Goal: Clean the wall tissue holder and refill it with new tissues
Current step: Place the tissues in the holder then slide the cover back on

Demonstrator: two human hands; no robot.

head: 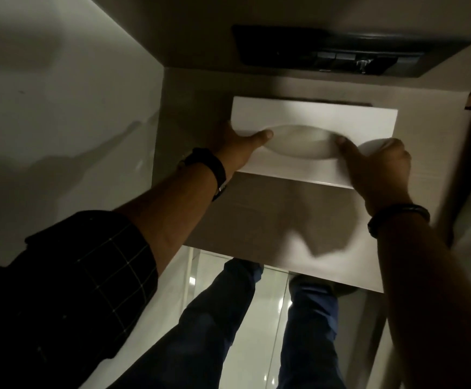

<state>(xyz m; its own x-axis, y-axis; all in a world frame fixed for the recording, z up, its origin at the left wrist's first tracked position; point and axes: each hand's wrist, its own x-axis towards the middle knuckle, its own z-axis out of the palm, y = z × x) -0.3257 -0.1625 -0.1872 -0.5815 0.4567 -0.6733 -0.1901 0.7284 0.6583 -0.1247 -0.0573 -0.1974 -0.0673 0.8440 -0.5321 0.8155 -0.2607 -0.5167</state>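
While both arms reached up, the white tissue holder (299,119) sat flat against the beige wall panel (256,220), just below a dark switch plate (341,51), its long axis running left to right and its oval slot (304,141) facing the person. Refilling looked unfinished: no tissue showed in that slot, and whether cleaning was over could not be judged. Left hand (240,147) gripped the holder's left edge, thumb on the slot; right hand (374,167) curled round the right side.
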